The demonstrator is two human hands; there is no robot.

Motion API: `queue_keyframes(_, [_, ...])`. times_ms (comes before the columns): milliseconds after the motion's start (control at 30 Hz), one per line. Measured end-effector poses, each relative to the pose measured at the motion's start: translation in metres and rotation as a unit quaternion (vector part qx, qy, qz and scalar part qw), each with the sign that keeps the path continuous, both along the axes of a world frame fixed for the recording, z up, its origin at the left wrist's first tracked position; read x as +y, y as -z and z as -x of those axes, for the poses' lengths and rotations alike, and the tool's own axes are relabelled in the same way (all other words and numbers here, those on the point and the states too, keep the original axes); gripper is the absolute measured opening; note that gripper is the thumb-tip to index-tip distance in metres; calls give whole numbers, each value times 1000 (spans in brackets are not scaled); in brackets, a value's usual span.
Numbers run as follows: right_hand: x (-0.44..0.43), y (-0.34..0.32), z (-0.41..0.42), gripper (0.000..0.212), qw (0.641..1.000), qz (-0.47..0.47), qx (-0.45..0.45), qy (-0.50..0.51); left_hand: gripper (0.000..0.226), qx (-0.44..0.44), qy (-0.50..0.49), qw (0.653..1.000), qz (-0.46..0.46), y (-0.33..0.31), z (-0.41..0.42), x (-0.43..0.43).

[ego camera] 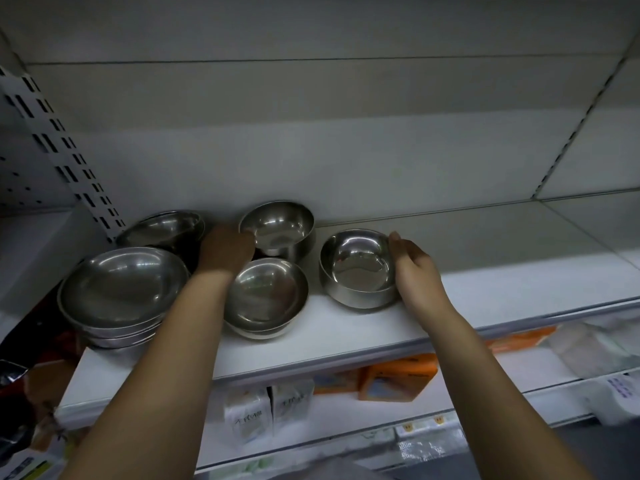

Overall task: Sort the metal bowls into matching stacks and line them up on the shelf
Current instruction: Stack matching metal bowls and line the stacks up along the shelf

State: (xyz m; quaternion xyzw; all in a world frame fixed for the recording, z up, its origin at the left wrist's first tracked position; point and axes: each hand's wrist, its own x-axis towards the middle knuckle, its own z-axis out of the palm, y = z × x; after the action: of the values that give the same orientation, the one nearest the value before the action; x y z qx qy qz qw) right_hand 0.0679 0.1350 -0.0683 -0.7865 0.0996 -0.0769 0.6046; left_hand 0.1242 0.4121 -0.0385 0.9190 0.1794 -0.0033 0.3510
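- Deep round steel bowl point(358, 268) stands alone near the white shelf point(485, 289) front edge; right hand point(415, 271), half open, touches its rim.
- Bare shelf runs rightward.
- Left hand point(225, 251) grips a tilted steel bowl point(277, 228); fingers hidden.

The right half of the shelf point(502, 244) is left bare, and wide room is offered there. The left half is crowded by bowl stacks point(117, 296), set close together. Overhead, ample clearance is given before the back panel point(311, 150).
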Motion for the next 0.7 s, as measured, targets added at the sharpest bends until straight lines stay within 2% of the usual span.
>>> queue_keyframes(100, [3, 2, -1, 40, 1000, -7, -4, 12, 38, -17, -21, 999, 27, 1, 1, 1])
queue_keyframes(267, [3, 3, -1, 44, 1000, -19, -4, 12, 43, -101, -17, 992, 79, -10, 1, 1])
queue_keyframes(433, [1, 2, -2, 51, 999, -33, 7, -5, 50, -150, 7, 984, 99, -34, 6, -14])
queue_keyframes(567, [-10, -3, -5, 52, 998, -50, 31, -20, 52, -146, 49, 983, 95, -48, 18, -42])
queue_keyframes(700, [-21, -20, -8, 66, 992, -118, 24, -25, 58, -126, 79, 988, 44, -51, 26, -72])
